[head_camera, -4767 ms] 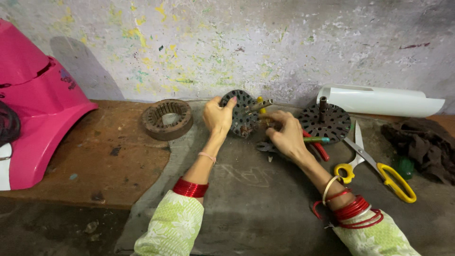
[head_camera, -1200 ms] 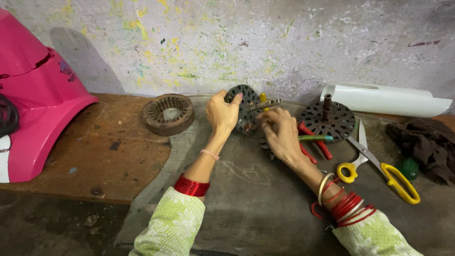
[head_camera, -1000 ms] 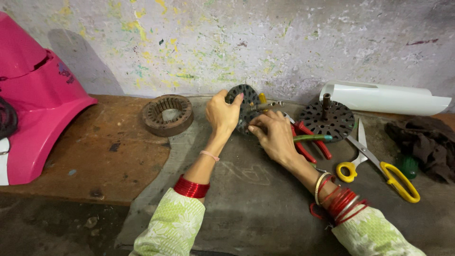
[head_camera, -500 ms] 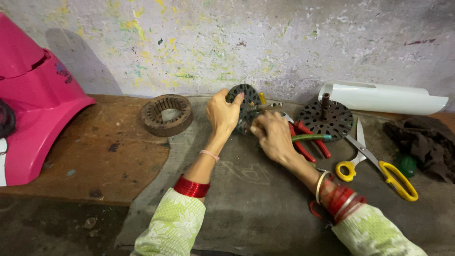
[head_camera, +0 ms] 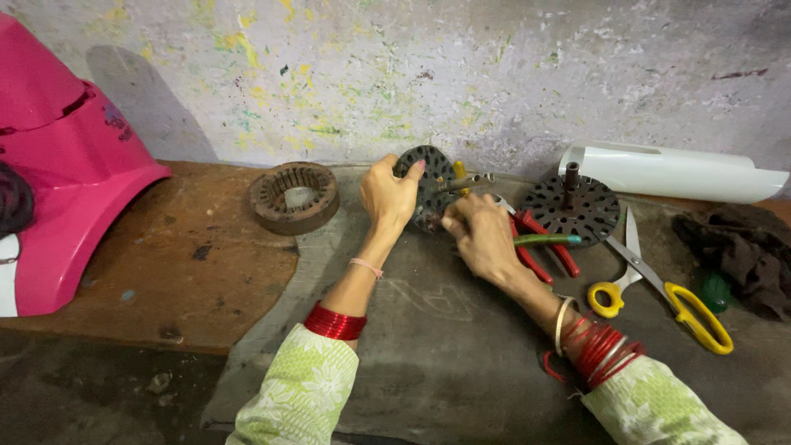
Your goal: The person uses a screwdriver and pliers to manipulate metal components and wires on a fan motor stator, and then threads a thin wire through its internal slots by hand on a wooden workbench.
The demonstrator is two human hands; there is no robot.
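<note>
Head view, workshop surface [head_camera: 461, 363] covered by a grey mat. Perforated disc [head_camera: 424, 177]: dark, round metal plate pierced with rings of small holes, standing tilted on edge near the wall at about 12 o'clock from the person's arms, with a short metal shaft [head_camera: 468, 180] projecting from its centre toward 3 o'clock. Left hand [head_camera: 389, 196] is curled around the disc's left rim, thumb up over the top edge, fingers wrapped behind it. Right hand [head_camera: 480, 235] lies just at 4 o'clock of the disc, fingers bent and pinched at its lower edge; whether they grip the disc itself or a small part against it cannot be told.

Second perforated disc [head_camera: 573, 210], of the same dark pattern, lies flat at 3 o'clock with its shaft upright. Red-handled pliers [head_camera: 540, 247] and a green-handled tool [head_camera: 545, 240] lie between the two discs, partly beneath the right hand. Yellow-handled scissors [head_camera: 659, 284] rest at 4 o'clock, near a dark cloth [head_camera: 746, 255]. White rolled sheet [head_camera: 671, 171] lies along the wall. Rusty slotted ring [head_camera: 294, 196] sits at 9 o'clock on a brown board [head_camera: 156, 272]; a pink moulded body [head_camera: 66, 189] stands at the far left.
</note>
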